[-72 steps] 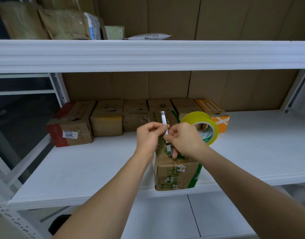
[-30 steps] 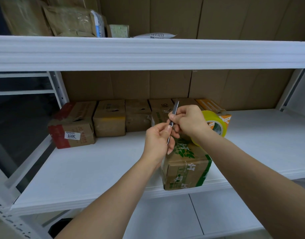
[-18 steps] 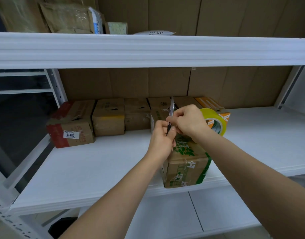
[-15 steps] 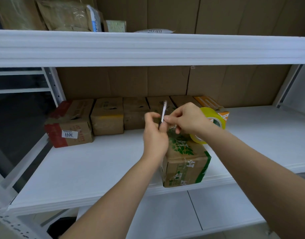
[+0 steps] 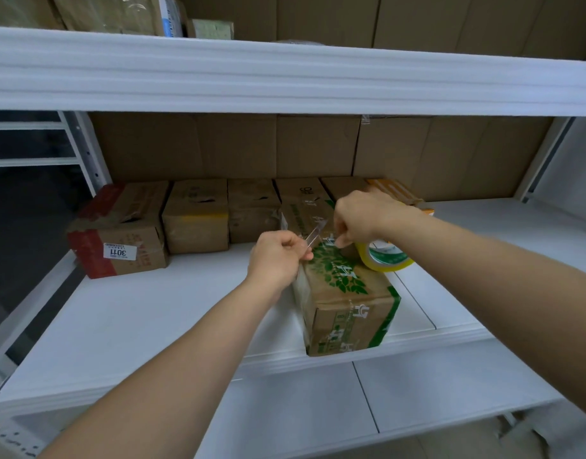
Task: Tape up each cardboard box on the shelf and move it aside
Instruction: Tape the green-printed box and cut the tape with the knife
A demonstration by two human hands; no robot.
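Clear tape strip (image 5: pixel 313 236) stretched between your hands: left hand (image 5: pixel 278 260) pinches its free end, right hand (image 5: pixel 363 217) grips the yellow tape roll (image 5: pixel 382 258). Keep it taut and centred, then press down along the seam. Leaf-printed cardboard box (image 5: pixel 346 301) sits at the shelf (image 5: pixel 119 326) front edge, brown with green print.
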